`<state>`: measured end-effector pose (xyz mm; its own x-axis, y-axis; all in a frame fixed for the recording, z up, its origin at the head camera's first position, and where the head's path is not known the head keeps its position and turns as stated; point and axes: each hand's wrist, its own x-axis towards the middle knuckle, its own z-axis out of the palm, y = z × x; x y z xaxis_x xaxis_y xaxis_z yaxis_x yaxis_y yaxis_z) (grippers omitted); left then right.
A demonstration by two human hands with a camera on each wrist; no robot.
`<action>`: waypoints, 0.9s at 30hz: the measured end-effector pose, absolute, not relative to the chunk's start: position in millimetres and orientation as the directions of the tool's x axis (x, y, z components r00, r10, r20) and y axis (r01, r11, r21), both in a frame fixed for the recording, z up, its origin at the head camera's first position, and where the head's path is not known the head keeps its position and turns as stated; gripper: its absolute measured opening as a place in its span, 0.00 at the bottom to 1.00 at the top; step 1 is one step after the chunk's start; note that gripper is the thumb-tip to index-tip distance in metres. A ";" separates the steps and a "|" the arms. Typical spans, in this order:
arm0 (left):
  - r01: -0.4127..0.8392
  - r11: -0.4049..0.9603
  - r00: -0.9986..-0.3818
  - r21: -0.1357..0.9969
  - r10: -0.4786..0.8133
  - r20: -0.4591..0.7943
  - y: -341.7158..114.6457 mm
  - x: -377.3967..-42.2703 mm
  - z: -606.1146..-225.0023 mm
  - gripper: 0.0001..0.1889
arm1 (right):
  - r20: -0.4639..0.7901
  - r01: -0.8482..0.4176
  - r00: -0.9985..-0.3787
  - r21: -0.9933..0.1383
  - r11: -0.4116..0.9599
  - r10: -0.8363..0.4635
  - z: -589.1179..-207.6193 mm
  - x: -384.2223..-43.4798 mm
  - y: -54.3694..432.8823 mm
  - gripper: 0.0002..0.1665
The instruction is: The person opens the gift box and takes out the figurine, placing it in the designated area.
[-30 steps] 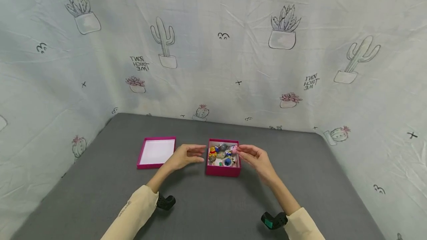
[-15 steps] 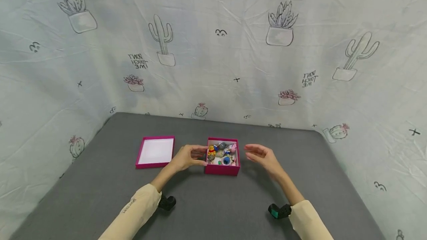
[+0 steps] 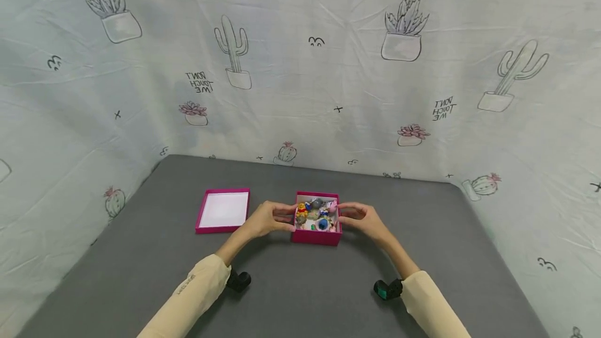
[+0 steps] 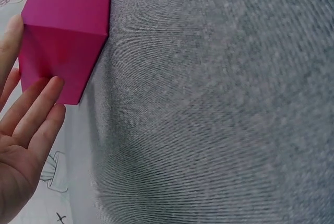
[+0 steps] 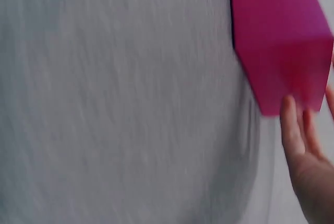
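In the head view, a magenta box sits on the grey table with small toy figures inside. A yellow-and-red bear figure lies by its left wall, a pink figure by the right, and a round blue-and-white piece near the front. My left hand touches the left side with extended fingers, its thumb at the front left rim. At the right side is my right hand, its fingertips right against the wall. Both wrist views show the box's magenta outer walls beside the fingers.
A shallow magenta lid with a white inside lies left of the box, behind my left forearm. The grey cloth-covered table ends at a pale curtain printed with cacti. Dark wrist devices hang below both wrists.
My right hand first lifted away from the pink figure in the box, then came back left to the box's right side. The left hand closed in on the left side. The view shifted slightly.
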<state>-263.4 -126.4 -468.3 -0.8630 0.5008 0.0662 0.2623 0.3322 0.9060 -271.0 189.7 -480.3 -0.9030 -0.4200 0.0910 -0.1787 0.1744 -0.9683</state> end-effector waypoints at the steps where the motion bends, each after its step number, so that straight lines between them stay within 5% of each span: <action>1: 0.254 0.330 -0.863 0.909 0.502 0.059 -126.6 -263.9 -468.2 0.30 | 0.094 -0.175 -0.911 -0.970 0.171 -0.401 -481.6 -268.9 186.5 0.24; 16: 0.235 0.321 -0.852 0.917 0.523 0.036 -134.8 -273.2 -470.3 0.30 | 0.069 -0.110 -0.990 -0.924 0.367 -0.123 -475.4 -250.3 146.8 0.25; 27: 0.229 0.250 -0.830 0.941 0.555 0.055 -136.6 -284.8 -472.2 0.31 | 0.191 -0.162 -0.981 -0.730 0.664 -0.030 -471.1 -255.3 119.1 0.25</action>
<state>-284.8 -136.6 -472.2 -0.8302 0.5548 0.0548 0.2289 0.2497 0.9409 -255.3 119.1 -471.1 -0.9812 -0.0302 0.1905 -0.1622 0.6641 -0.7299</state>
